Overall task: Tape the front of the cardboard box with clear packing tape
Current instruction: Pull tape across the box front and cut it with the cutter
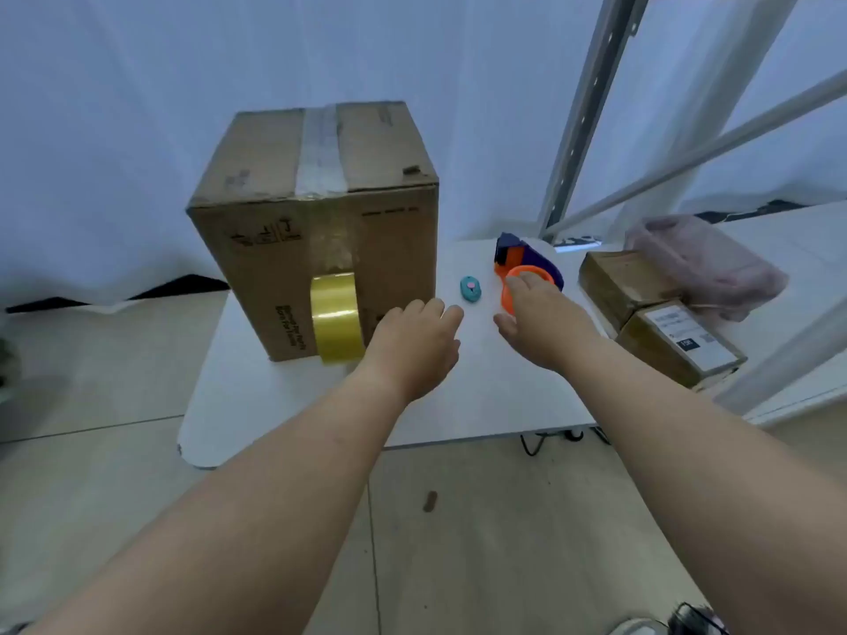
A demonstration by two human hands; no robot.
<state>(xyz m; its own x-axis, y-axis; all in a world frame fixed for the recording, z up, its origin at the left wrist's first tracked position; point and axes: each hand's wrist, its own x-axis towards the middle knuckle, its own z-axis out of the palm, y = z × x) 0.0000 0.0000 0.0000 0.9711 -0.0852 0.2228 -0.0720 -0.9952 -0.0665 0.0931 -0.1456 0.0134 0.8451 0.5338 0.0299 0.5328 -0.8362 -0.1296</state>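
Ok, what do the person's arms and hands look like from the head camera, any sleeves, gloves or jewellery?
Both forearms are bare for their whole visible length, with no sleeve edge in view. The left hand and right hand wear no gloves. No watch, bracelet or ring shows on the parts visible, and there are no markings or cables on either arm.

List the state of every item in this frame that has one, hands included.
Box: upright on the table, top seam taped, tape strip running down the front.
Tape roll: hanging against the box front, touched by neither hand.
Dispenser: lying on the table, empty of tape as far as can be seen.
Cutter: lying on the table, untouched.
Left hand: open, empty.
Right hand: open, fingertips at the dispenser.
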